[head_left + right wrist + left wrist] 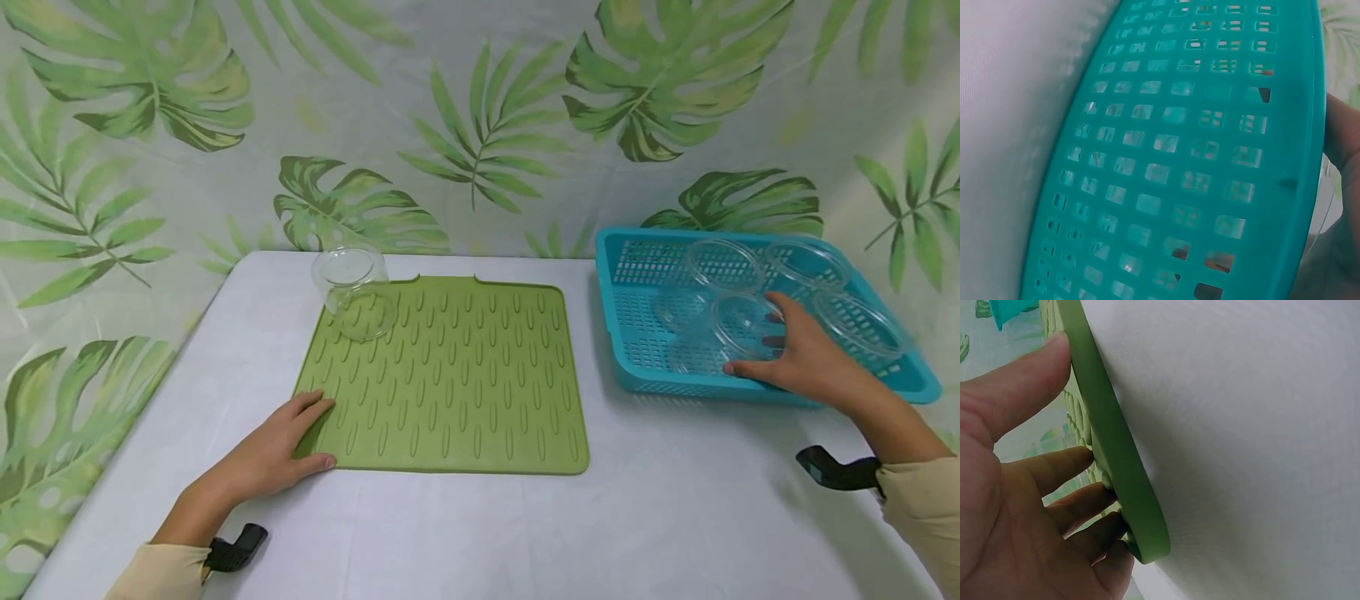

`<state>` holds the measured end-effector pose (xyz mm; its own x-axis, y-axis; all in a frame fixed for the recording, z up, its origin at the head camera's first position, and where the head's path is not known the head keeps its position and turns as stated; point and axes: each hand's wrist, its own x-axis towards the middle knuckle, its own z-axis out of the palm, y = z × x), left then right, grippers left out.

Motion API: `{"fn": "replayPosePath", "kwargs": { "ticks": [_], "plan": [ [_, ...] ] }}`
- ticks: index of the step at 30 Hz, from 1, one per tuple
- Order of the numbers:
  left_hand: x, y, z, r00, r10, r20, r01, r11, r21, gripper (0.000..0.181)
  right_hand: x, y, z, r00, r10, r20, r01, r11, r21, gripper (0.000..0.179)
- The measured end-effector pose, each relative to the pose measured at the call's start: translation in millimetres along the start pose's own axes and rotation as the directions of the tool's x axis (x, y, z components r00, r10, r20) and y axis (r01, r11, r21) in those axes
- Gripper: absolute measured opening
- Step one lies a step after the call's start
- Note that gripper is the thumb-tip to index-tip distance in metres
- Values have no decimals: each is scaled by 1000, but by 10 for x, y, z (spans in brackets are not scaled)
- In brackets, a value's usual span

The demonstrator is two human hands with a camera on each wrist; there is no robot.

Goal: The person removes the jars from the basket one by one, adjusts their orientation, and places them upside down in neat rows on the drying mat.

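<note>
My left hand (281, 446) rests on the near-left corner of a green ribbed mat (450, 383), fingers extended over its edge. In the left wrist view, the fingertips touch the mat's ribs beside its raised green rim (1116, 431). A clear cup (360, 300) stands at the mat's far-left corner. My right hand (806, 354) reaches into a blue plastic basket (622, 358) and grips a clear cup (738, 325) near the front wall, thumb at the front and fingers behind. In the right wrist view, the basket's slotted wall (1166, 156) hides most of this grip.
Several more clear cups, among them a back cup (723, 262) and a right-hand cup (858, 321), share the basket. White cloth (480, 533) covers the table. A leaf-patterned curtain (510, 108) hangs behind it.
</note>
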<state>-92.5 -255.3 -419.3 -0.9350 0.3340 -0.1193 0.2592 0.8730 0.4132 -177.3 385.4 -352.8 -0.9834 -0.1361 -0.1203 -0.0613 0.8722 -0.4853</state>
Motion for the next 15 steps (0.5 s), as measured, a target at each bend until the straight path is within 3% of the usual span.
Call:
{"fn": "replayPosePath", "kwargs": {
  "ticks": [15],
  "plan": [
    [-1, -10, 6, 1000, -4, 1, 4, 1000, -8, 79, 5, -13, -81, 998, 47, 51, -45, 998, -35, 124]
  ]
}}
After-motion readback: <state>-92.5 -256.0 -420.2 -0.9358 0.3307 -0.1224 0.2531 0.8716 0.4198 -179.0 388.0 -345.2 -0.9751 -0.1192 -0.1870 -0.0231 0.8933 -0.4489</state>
